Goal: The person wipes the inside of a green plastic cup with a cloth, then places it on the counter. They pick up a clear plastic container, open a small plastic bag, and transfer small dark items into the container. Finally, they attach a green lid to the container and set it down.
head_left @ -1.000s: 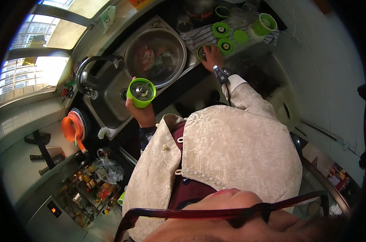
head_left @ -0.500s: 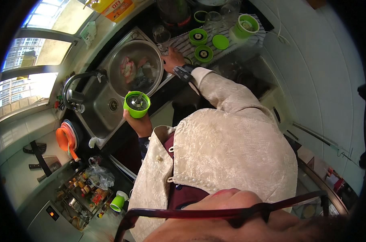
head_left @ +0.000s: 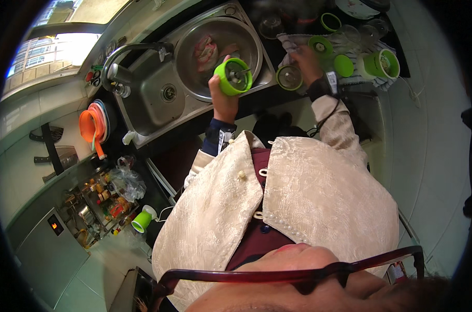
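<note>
In my left hand [head_left: 224, 101] I grip a green blender blade base [head_left: 235, 76], its metal blades facing up and right. It is tilted over the near rim of a round steel basin [head_left: 257, 57], where pinkish meat [head_left: 207, 54] lies in water. My right hand [head_left: 306, 62] is on the near left end of a striped cloth [head_left: 285, 42], with the fingers closed on it, partly hidden. Just left of that hand is a clear round cup with a green rim [head_left: 289, 77]. Beyond it on the cloth sit a green base [head_left: 320, 46] and a flat green lid [head_left: 343, 66].
A steel sink [head_left: 147, 112] with a black tap [head_left: 111, 65] lies left of the basin. A green-and-white container [head_left: 376, 63] and clear cups [head_left: 368, 34] stand at the right of the cloth. Orange strainers [head_left: 90, 125] and knives [head_left: 59, 158] hang at left.
My view has swung, so the counter sits further right. My left hand has raised the blade base from beside the sink to the basin's near rim. My right hand has shifted right along the cloth.
</note>
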`<action>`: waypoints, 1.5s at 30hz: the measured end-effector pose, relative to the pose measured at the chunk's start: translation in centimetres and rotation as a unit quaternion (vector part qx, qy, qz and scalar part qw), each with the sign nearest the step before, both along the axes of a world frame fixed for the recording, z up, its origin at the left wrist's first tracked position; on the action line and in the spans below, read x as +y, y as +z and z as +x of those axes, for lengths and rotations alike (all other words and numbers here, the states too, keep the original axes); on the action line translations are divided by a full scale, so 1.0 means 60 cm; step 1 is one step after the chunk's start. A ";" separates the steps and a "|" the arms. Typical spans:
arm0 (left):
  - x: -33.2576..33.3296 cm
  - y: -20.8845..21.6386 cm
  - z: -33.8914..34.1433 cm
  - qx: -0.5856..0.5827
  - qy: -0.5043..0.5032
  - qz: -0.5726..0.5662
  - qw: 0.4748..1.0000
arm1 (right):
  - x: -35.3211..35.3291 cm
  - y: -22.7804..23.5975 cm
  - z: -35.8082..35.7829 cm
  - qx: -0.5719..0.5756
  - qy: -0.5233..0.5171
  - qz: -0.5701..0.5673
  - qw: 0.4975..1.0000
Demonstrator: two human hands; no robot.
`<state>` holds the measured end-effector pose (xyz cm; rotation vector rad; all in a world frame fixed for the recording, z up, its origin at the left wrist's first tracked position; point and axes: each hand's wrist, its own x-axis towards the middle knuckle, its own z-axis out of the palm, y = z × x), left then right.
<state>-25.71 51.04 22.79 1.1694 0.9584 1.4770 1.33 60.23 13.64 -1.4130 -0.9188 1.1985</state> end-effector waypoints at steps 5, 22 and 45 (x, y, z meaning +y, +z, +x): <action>0.084 -0.061 0.039 -0.178 -0.057 -0.172 0.967 | -0.013 0.029 0.008 0.030 0.024 -0.017 0.999; 0.140 -0.159 0.070 -0.190 -0.054 -0.353 0.915 | -0.010 0.019 -0.051 0.068 0.230 0.051 0.969; 0.160 -0.075 0.070 0.338 -0.101 0.065 0.933 | -0.001 0.062 -0.057 0.240 0.272 -0.069 0.929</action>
